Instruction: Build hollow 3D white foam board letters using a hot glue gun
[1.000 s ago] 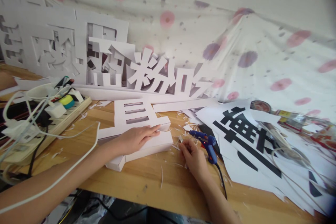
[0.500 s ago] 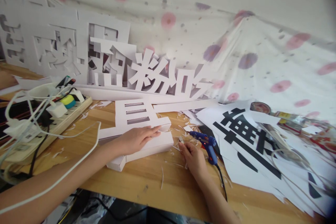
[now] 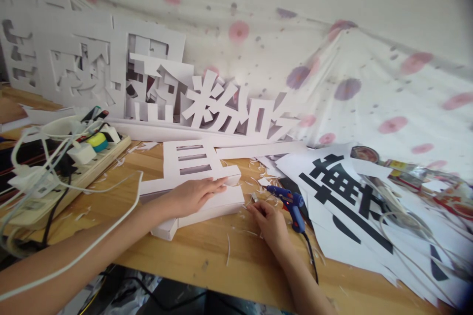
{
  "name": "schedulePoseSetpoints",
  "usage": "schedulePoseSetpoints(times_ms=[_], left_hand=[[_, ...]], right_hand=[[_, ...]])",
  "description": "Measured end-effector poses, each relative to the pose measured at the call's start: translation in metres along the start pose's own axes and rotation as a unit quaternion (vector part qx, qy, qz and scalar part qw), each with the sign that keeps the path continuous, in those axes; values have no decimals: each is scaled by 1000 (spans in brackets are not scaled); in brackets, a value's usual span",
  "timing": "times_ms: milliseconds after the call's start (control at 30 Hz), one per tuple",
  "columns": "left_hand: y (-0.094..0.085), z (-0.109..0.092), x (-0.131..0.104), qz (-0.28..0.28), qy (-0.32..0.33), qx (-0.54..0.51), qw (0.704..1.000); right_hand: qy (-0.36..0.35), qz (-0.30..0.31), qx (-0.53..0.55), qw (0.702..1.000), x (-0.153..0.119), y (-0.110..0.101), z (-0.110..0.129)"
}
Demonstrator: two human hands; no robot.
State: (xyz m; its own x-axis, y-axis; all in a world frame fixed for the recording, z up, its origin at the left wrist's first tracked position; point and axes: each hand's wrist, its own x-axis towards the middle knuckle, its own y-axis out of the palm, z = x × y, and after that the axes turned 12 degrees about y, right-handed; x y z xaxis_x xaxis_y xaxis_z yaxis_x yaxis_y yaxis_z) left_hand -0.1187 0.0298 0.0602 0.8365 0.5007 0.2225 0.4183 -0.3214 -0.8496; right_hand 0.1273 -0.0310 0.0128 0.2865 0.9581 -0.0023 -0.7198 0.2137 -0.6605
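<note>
My left hand (image 3: 195, 194) lies flat with its fingers stretched out on a white foam-board character (image 3: 218, 200), a raised piece with box-like sides and three slots in its upper part. To the right of that piece, just above the table, my right hand (image 3: 269, 220) is closed, thumb and fingers pinched together. A small greyish bit shows by its fingertips, but I cannot make out what it is. Close beyond my right hand a blue hot glue gun (image 3: 290, 201) rests on its side with a small red light showing.
White cut-out characters (image 3: 210, 103) and stencil boards (image 3: 88, 69) lean against the back. A power strip (image 3: 55, 187) with tangled white cables stands at the left; one cable crosses above my left forearm. Printed paper sheets (image 3: 321, 226) cover the right side. Thin scraps litter the wooden table (image 3: 185, 261).
My right hand has shifted very slightly, its fingers still pinched. My left hand stays flat on the foam-board character. The whole view has moved a little.
</note>
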Motion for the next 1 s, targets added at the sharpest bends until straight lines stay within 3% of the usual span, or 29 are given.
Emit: schedulePoseSetpoints(times_ms=[267,433,633,1000], left_hand=[[2,2,-1,-5,7,7,1000],[1,1,0,6,-5,8,1000],[0,-1,0,12,-13,13,1000],[1,0,-1,0,-1,8,1000]], right_hand=[[-28,-9,19,999,-1,-1,2],[7,0,64,998,1,3,-3],[35,6,43,998,-1,3,-2],[-29,-16,-7,999,-4,-1,4]])
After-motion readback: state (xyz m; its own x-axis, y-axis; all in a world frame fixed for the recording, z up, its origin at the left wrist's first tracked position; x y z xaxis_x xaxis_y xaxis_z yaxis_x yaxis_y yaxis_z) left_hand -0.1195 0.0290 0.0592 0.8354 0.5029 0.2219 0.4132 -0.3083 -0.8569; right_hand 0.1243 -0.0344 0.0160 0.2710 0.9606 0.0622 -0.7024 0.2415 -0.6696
